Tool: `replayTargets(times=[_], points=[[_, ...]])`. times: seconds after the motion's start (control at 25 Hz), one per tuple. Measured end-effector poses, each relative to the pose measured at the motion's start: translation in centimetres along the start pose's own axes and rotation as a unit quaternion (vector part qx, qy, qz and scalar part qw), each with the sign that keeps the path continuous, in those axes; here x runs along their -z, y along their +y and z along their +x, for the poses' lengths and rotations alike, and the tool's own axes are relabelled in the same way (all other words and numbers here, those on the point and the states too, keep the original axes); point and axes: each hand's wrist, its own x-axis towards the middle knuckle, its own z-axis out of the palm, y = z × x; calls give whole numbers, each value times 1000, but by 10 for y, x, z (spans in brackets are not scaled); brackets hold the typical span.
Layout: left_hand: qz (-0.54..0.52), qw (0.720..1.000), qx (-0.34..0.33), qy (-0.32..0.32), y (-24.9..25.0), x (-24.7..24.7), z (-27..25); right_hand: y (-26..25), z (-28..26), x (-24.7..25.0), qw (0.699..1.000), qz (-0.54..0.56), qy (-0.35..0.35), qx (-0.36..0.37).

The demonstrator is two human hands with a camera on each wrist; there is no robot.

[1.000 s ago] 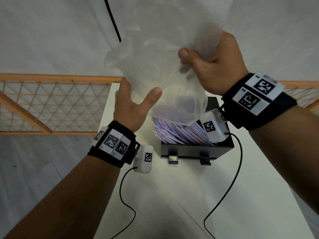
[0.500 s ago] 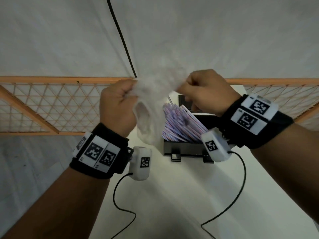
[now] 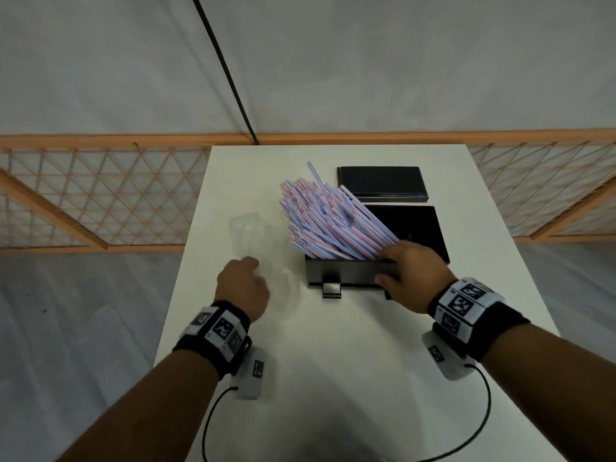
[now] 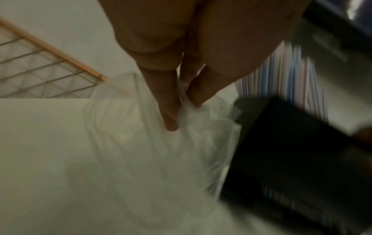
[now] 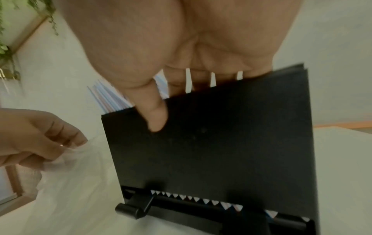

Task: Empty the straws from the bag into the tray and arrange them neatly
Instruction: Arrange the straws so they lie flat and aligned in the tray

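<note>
Several pink-and-blue striped straws (image 3: pixel 326 221) stand in a loose sheaf in the black tray (image 3: pixel 350 271), leaning out to the far left. My right hand (image 3: pixel 406 265) grips the tray's front wall near its right corner, thumb (image 5: pixel 157 117) on the outside, fingers over the rim. The clear plastic bag (image 3: pixel 253 235) lies flat and limp on the table to the left of the tray. My left hand (image 3: pixel 243 281) pinches its near edge between thumb and fingers (image 4: pixel 171 111). Straw tips (image 5: pixel 201 199) show in a slot at the tray's base.
A flat black lid (image 3: pixel 381 181) lies at the back of the white table (image 3: pixel 333 361). A black panel (image 3: pixel 416 228) lies right of the straws. An orange lattice fence (image 3: pixel 100 195) runs behind the table. Wrist cables trail over the table's near part.
Both hands held the crumpled bag up over the tray. Now the bag lies on the table in my left hand, and my right hand has let it go and gripped the tray's front wall.
</note>
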Motion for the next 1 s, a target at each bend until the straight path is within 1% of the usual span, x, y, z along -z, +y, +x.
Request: replayTargets(times=[0.12, 0.2, 0.28, 0.32, 0.4, 0.52, 0.56, 0.6, 0.68, 0.72, 0.8, 0.84, 0.92, 1.0], points=[[51, 998, -13, -32, -1, -23, -2, -1, 5, -11, 1000, -10, 4, -19], [91, 994, -28, -52, -3, -28, -1, 0, 2, -15, 1000, -13, 8, -16], [89, 994, -46, -52, -1, -28, -2, 1, -5, -19, 1000, -13, 8, -12], [69, 995, -66, -43, 1, -26, -5, 0, -8, -20, 1000, -14, 5, -10], [-14, 994, -104, -8, 6, -22, -13, -2, -14, -22, 1000, -7, 5, 5], [-171, 976, -127, 40, 22, -11, -32, -4, -18, -20, 999, 44, 13, 29], [-205, 970, -121, 47, 29, -9, -37, -5, -18, -20, 998, 51, 9, 29], [-229, 967, -101, 46, 37, -6, -39, -7, -16, -21, 998, 49, 1, 27], [-272, 961, -39, 34, 54, -3, -38, -13, -13, -22, 999, 25, -18, 16], [-269, 962, -19, 29, 62, -3, -37, -17, -11, -23, 1000, 13, -23, 12], [-226, 974, -15, 21, 75, -4, -35, -23, -7, -26, 1000, 12, -14, 21], [-228, 973, -14, 11, 80, -5, -35, -25, -6, -26, 999, 24, -2, 38], [-290, 957, 12, -13, 90, -9, -36, -26, -6, -27, 995, 60, 22, 77], [-380, 923, 54, -31, 95, -13, -37, -25, -6, -27, 991, 81, 42, 102]])
